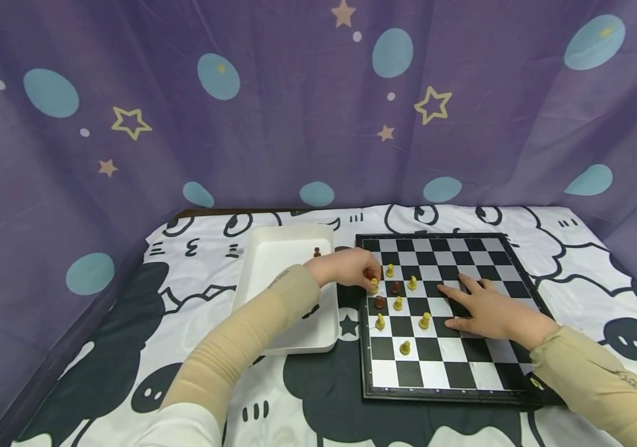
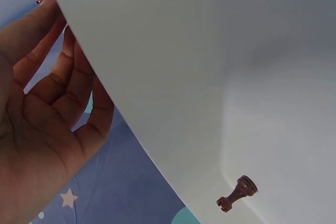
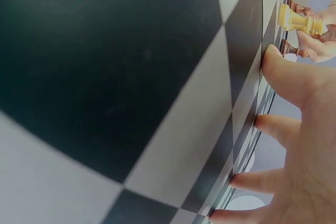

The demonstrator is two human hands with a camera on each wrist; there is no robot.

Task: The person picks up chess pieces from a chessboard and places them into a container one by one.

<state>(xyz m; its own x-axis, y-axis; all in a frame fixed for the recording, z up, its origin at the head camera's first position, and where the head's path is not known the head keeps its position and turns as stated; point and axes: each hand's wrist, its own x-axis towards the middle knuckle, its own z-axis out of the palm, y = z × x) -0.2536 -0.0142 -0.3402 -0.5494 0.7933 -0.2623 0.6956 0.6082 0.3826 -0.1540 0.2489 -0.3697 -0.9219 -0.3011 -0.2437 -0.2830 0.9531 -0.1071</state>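
Note:
At the left edge of a black-and-white chessboard (image 1: 464, 366), my left hand (image 1: 346, 268) pinches a yellow chess piece (image 1: 374, 286) between curled fingertips. The left wrist view shows the same hand (image 2: 52, 98) beside the tray wall, its fingertips partly cut off by the frame. Two dark brown pieces stand close by: one brown piece (image 1: 395, 287) to the right and another brown piece (image 1: 380, 302) just below. My right hand (image 1: 488, 308) lies with spread fingers on the board's right half, fingertips touching the squares. A yellow rook (image 3: 300, 22) stands past its thumb.
Left of the board lies a white tray (image 1: 254, 267), partly under my left forearm, holding a dark brown rook (image 2: 237, 193). Several yellow pieces stand on the board's left side, including a yellow pawn (image 1: 405, 347) nearest me. A purple curtain (image 1: 274, 143) hangs behind the patterned cloth (image 1: 262, 403).

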